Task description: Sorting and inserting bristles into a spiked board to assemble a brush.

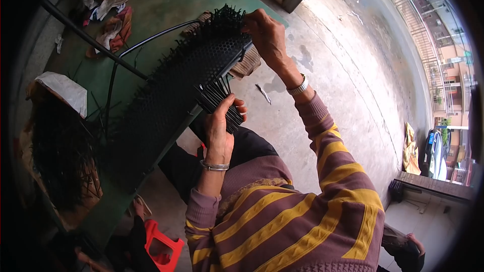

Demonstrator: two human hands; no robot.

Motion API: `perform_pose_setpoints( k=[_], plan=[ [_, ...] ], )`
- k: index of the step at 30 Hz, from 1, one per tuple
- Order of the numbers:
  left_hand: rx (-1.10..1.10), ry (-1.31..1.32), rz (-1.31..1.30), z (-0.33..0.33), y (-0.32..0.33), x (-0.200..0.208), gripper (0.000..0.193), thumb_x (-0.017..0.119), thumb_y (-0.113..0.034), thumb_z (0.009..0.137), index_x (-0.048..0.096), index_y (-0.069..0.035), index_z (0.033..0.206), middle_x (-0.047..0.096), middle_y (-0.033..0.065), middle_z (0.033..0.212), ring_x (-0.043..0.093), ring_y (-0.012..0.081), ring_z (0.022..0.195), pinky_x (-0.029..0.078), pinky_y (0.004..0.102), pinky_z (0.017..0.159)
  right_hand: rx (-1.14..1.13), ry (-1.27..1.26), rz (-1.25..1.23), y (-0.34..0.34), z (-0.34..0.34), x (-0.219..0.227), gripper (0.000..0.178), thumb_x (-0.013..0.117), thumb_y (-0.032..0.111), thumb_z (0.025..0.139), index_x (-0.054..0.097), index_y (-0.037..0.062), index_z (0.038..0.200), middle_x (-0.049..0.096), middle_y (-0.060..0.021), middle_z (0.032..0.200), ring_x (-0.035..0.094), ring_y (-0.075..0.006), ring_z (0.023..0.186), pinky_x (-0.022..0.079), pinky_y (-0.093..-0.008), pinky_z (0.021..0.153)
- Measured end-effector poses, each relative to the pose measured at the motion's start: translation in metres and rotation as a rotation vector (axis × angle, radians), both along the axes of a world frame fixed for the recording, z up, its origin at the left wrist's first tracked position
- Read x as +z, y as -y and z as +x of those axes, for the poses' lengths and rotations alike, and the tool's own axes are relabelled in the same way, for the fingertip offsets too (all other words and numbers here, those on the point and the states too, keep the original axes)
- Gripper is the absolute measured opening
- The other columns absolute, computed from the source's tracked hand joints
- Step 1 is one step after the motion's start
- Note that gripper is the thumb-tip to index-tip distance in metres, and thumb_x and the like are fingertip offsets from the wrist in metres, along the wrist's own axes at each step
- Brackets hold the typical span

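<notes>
A long black board [201,63] full of small holes slants across the green table, with many short black pieces [222,22] standing up along its far edge and end. My left hand [220,126], beside the board's near edge, is closed round a bundle of thin black rods [217,90] whose ends fan out. At the board's far right end is my right hand [267,38], its fingers pinched against the standing pieces. Whatever lies between those fingertips is too dark and small to make out.
At left, an open sack [65,95] holds a heap of black rods [63,151]. A black bar [96,43] and a curved cable [146,43] cross above the green table [166,0]. Crumpled cloths [113,30] lie farther back. A red stool [164,247] stands low left, near another person's foot.
</notes>
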State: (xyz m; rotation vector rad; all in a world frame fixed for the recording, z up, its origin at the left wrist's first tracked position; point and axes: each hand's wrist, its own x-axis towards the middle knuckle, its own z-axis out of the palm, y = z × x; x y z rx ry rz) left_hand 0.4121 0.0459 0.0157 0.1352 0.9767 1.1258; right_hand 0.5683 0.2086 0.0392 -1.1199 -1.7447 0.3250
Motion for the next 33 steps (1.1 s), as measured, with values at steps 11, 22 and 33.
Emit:
perform_pose_setpoints(
  k=[11, 22, 33],
  plan=[
    [-0.015, -0.023, 0.013, 0.002, 0.002, 0.003, 0.017, 0.067, -0.019, 0.087, 0.066, -0.002, 0.089, 0.067, 0.0075, 0.079, 0.065, 0.0153, 0.068, 0.051, 0.0282, 0.057, 0.108, 0.123, -0.021, -0.008, 0.002, 0.012, 0.008, 0.056, 0.004, 0.092, 0.062, 0.0008, 0.096, 0.069, -0.0098, 0.079, 0.07, -0.0155, 0.073, 0.053, -0.0269, 0.064],
    [-0.008, -0.007, 0.036, 0.0, 0.005, 0.006, 0.017, 0.067, -0.019, 0.087, 0.065, -0.003, 0.091, 0.068, 0.007, 0.08, 0.066, 0.0162, 0.069, 0.052, 0.0285, 0.058, 0.073, 0.151, 0.014, -0.017, 0.005, 0.008, 0.01, 0.055, 0.004, 0.092, 0.064, 0.0032, 0.096, 0.069, -0.01, 0.08, 0.069, -0.0184, 0.073, 0.053, -0.0295, 0.066],
    [-0.004, -0.004, 0.016, 0.003, 0.001, 0.005, 0.017, 0.068, -0.019, 0.086, 0.067, -0.002, 0.092, 0.068, 0.0069, 0.081, 0.067, 0.0168, 0.07, 0.052, 0.0293, 0.059, -0.269, 0.805, 0.224, -0.004, -0.007, 0.001, 0.017, 0.067, 0.019, 0.082, 0.072, 0.0189, 0.098, 0.059, -0.0055, 0.095, 0.053, -0.0243, 0.092, 0.042, -0.0361, 0.081]
  ],
)
